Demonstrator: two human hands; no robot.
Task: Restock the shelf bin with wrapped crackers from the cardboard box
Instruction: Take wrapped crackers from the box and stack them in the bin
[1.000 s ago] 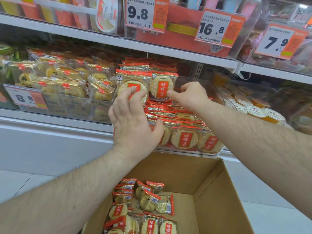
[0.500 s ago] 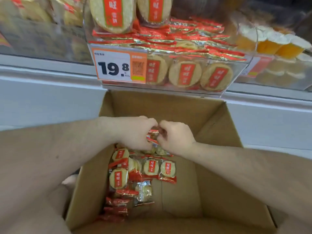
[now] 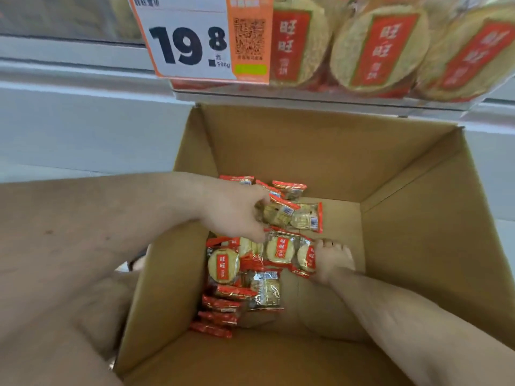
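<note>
Wrapped crackers [image 3: 252,263] heaped along the left half of the cardboard box [image 3: 418,246] floor, round faces up in the middle of the pile, red seams stacked edgewise nearer the camera. Strung out from the near wall to the far wall, long axis of the heap running away from the viewer. Gripped in the left hand [image 3: 237,213]: one packet [image 3: 278,214], barcode side up, lying crosswise, red end pointing right. Right hand [image 3: 331,260] low on the box floor, fingers curled round the edge of a face-up packet [image 3: 305,257] at the pile's right fringe. Half a second earlier both hands together over one packet near the far end; now parted, right one dropped nearer and lower, camera closer in. Above, shelf bin [image 3: 306,93] front with upright crackers behind a price tag [image 3: 192,40] marked 19.8.
</note>
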